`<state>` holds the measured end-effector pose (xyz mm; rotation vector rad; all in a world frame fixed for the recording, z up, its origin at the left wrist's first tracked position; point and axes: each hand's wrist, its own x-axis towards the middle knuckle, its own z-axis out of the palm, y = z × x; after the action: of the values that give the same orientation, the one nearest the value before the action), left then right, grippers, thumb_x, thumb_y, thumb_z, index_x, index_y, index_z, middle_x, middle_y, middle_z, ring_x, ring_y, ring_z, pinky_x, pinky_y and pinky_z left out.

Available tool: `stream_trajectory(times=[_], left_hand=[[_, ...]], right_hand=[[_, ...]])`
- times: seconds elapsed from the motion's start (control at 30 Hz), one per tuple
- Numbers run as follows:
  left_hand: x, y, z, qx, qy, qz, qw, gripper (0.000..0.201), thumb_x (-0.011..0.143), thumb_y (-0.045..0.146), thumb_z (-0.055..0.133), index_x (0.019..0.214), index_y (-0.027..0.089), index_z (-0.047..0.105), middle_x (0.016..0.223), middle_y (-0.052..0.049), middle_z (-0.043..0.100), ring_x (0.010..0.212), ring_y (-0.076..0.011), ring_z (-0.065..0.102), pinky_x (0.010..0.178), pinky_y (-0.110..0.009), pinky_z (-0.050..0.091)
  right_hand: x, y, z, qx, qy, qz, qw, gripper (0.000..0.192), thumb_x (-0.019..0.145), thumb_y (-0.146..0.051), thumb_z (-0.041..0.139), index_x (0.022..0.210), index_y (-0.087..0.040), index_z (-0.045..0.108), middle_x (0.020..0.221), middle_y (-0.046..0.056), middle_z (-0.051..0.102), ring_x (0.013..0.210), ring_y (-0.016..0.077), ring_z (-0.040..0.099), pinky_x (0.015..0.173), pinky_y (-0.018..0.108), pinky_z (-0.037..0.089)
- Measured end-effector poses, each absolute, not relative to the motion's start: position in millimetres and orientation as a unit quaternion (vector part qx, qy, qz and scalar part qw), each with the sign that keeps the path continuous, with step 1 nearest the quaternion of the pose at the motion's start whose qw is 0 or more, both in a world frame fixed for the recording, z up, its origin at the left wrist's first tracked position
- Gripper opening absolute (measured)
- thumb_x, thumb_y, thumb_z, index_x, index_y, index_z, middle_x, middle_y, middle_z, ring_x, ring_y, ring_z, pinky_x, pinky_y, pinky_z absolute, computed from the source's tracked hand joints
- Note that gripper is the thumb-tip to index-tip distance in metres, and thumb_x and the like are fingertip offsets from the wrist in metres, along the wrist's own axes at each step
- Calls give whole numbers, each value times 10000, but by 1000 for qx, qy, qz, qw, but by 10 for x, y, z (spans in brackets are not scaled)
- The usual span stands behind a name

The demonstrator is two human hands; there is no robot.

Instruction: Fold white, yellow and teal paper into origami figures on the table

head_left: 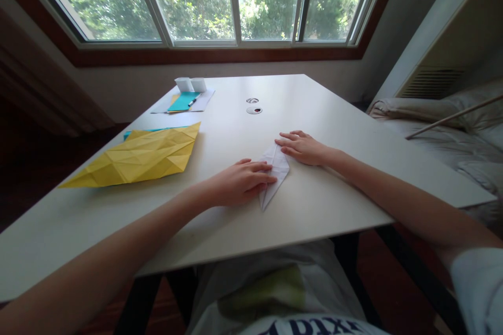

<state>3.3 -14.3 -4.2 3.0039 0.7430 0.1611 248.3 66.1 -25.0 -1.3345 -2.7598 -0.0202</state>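
Observation:
A folded sheet of white paper [280, 167], kite-like in outline with a sharp tip toward me, lies flat on the white table [322, 199] near its front edge. Crease lines run across it. My left hand [245, 180] rests on its left side, palm down, fingers stretched over the paper and hiding part of it. At the upper right, my right hand [301, 146] lies palm down, its fingertips touching the paper's far end and its fingers spread. Neither hand grips anything.
Left of my hands lies a creased yellow sheet [145, 157] over a teal one [129, 135]. Farther back are a teal paper [184, 101], a pen [194, 101] and two small white containers [190, 84]. Round cable holes [254, 110] sit mid-table. A couch [451, 125] stands at the right.

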Motion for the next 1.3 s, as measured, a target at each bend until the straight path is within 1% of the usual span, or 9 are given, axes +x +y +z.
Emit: stream_trajectory(times=[0.17, 0.3, 0.4, 0.47, 0.53, 0.67, 0.8, 1.0, 1.3], left_hand=[[15, -139, 5, 956, 290, 43, -13, 291, 947, 262, 298, 1100, 189, 535, 1256, -69, 556, 1289, -242, 362, 996, -415, 333], [0, -107, -11, 934, 352, 55, -38, 372, 949, 331, 304, 1267, 161, 396, 1253, -113, 542, 1212, -230, 453, 957, -381, 371], [4, -91, -31, 925, 374, 35, -54, 376, 952, 331, 280, 1267, 183, 423, 1225, -110, 549, 1166, -231, 487, 933, -373, 389], [18, -99, -45, 921, 387, 13, -50, 387, 952, 343, 263, 1248, 186, 457, 1219, -116, 544, 1117, -231, 521, 928, -380, 392], [39, -127, -60, 911, 410, -3, -35, 445, 951, 380, 242, 1304, 169, 412, 1311, -142, 476, 1159, -243, 494, 974, -412, 355], [84, -197, -97, 887, 457, -54, 39, 675, 923, 539, 167, 1436, 100, 173, 1501, -171, 161, 1381, -280, 151, 1081, -457, 189], [101, -210, -132, 880, 460, -72, 92, 781, 883, 627, 110, 1457, 106, 6, 1514, -127, -10, 1395, -247, -27, 1113, -419, 90], [122, -216, -131, 869, 477, -75, 107, 859, 853, 671, 91, 1448, 58, -3, 1503, -152, -37, 1390, -256, -46, 1112, -440, 105], [154, -346, -69, 824, 554, -92, 73, 945, 834, 694, 153, 1422, -42, 94, 1471, -278, 40, 1375, -353, 60, 1064, -465, 217]], right_hand=[[2526, 557, -134, -417, -904, -77, 49, 511, 932, -477, 250, 1220, -207, 574, 1347, 90, 489, 1175, 277, 467, 952, 415, 368], [2498, 448, -40, -409, -902, -122, 66, 463, 919, -472, 329, 931, -192, 698, 1202, 75, 609, 1078, 261, 536, 907, 410, 384], [2444, 397, -25, -404, -901, -138, 73, 420, 877, -488, 430, 805, -169, 694, 1074, 90, 669, 1019, 264, 561, 883, 413, 391], [2414, 384, -44, -406, -899, -136, 94, 377, 858, -476, 475, 896, -166, 687, 1092, 96, 661, 1030, 271, 558, 890, 424, 391], [2389, 380, -76, -402, -900, -117, 119, 369, 862, -420, 488, 1092, -170, 631, 1190, 97, 614, 1093, 269, 533, 922, 428, 384], [2315, 326, -148, -331, -939, -15, 92, 498, 904, -377, 402, 1351, -157, 409, 1405, 106, 415, 1278, 237, 392, 1036, 412, 316], [2207, 196, -199, -309, -946, 96, 9, 729, 891, -580, 262, 1445, -112, 187, 1502, 133, 171, 1383, 259, 175, 1105, 487, 174], [2163, 118, -214, -362, -922, 134, -12, 878, 837, -680, 223, 1453, -67, 101, 1511, 151, 64, 1398, 256, 64, 1138, 441, 102], [2204, 126, -187, -400, -908, 122, -24, 893, 818, -701, 228, 1450, -75, 150, 1504, 167, 105, 1389, 271, 104, 1136, 423, 159]])
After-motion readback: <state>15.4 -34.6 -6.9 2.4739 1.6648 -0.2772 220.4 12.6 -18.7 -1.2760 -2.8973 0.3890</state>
